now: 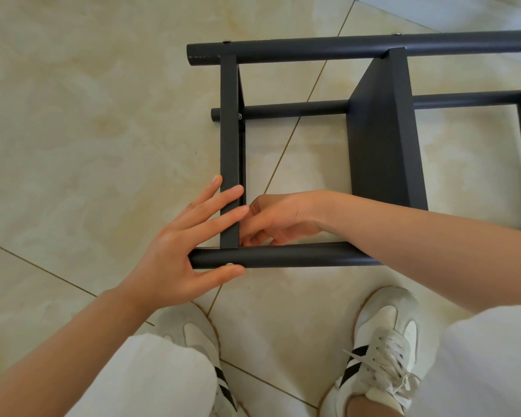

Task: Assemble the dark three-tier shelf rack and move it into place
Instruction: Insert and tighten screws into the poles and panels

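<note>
The dark shelf rack (382, 139) lies on its side on the tiled floor, its round posts running left to right. My left hand (187, 245) lies flat with straight fingers across the end shelf panel (229, 145) and the near post (283, 255), thumb under a silver screw head (229, 264). My right hand (277, 218) reaches inside the frame at that corner, fingers curled behind the panel; whatever they pinch is hidden. A middle shelf stands further right.
My two white sneakers (382, 350) and white trouser legs are just below the near post. Beige floor tiles (88, 115) with grout lines surround the rack. A second screw (240, 116) shows on the lower far post.
</note>
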{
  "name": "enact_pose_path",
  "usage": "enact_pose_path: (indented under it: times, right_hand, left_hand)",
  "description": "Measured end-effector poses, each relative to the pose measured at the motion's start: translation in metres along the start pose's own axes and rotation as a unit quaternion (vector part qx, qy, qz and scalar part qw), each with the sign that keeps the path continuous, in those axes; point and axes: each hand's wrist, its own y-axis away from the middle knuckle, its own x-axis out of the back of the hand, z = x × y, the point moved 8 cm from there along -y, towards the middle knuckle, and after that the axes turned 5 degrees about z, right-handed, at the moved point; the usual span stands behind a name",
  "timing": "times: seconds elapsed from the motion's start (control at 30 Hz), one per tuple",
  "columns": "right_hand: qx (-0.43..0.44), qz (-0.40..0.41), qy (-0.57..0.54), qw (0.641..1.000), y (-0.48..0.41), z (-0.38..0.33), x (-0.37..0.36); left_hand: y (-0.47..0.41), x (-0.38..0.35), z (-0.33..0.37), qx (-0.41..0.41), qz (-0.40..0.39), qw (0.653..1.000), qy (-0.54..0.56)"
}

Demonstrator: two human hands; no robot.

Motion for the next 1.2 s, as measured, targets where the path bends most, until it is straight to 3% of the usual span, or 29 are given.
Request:
enact_pose_path:
  times: [1.2]
  right_hand:
    - [0.003,0.004,0.001,1.0,0.0034,-0.0053,-0.0026]
  left_hand:
    - [-0.0009,0.0005,0.0015,-0.003,0.007,1.0,0.005]
